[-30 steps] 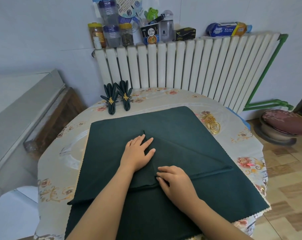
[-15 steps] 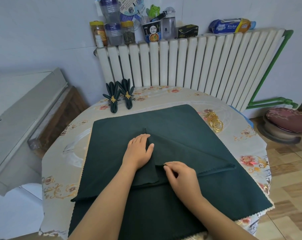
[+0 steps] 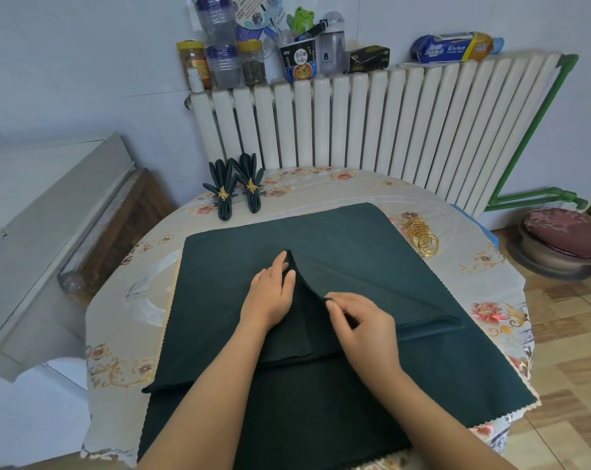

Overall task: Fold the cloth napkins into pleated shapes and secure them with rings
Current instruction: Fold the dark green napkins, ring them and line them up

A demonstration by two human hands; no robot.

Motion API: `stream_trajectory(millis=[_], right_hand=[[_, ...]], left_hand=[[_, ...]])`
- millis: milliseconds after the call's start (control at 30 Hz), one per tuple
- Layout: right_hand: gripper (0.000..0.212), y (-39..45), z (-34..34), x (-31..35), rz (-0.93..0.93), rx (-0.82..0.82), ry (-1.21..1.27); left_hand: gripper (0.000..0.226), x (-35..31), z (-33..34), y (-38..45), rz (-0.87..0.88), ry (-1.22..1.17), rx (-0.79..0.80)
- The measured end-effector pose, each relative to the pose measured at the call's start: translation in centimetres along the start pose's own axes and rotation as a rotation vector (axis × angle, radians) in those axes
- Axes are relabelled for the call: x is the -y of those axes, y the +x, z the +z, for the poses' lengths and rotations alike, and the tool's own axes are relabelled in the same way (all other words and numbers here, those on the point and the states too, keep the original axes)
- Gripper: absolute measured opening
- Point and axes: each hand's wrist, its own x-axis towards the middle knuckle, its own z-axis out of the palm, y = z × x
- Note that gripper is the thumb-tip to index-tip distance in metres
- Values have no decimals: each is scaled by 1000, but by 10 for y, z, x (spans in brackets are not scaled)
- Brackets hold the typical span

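A dark green napkin [image 3: 372,293] lies partly folded on top of a stack of flat green napkins [image 3: 219,300] on the round table. My left hand [image 3: 270,293] rests flat on the folded part, fingers together, pressing its tip down. To its right, my right hand [image 3: 361,320] pinches the diagonal folded edge of the napkin between thumb and fingers and lifts it slightly. Two finished pleated napkins [image 3: 238,191] with gold rings lie at the table's far left. Several loose gold rings [image 3: 421,235] sit in a pile at the right of the stack.
The table [image 3: 124,320] has a floral plastic cover. A white radiator [image 3: 372,120] stands behind it, with jars, bottles and boxes on top. A grey cabinet [image 3: 43,239] is at the left. A cushioned stool [image 3: 562,239] stands on the floor at the right.
My right hand has gone from lying on the lower fold to pinching the diagonal edge and raising it. My left hand has slid up a little toward the fold's tip.
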Motion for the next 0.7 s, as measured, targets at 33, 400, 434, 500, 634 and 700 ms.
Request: stream_trajectory(millis=[33,400,434,500,634,700], right_hand=[[18,-6,3,-2,-63,56,-77],[32,-31,17,-19,-349,239,-386],[31,-31,17,-19,-363,224,-389],[31,-32,18,-19,-392,212,-404],[31,-35,20,-19,-426,244,-458],[30,-38,19,-19,-423,254,-456]], left_hand=[[50,1,0,0,-2,-4,3],[47,11,7,3,64,232,37],[47,11,8,4,64,227,36],[46,9,8,5,66,226,35],[47,10,8,4,63,252,42],[47,11,9,3,62,258,44]])
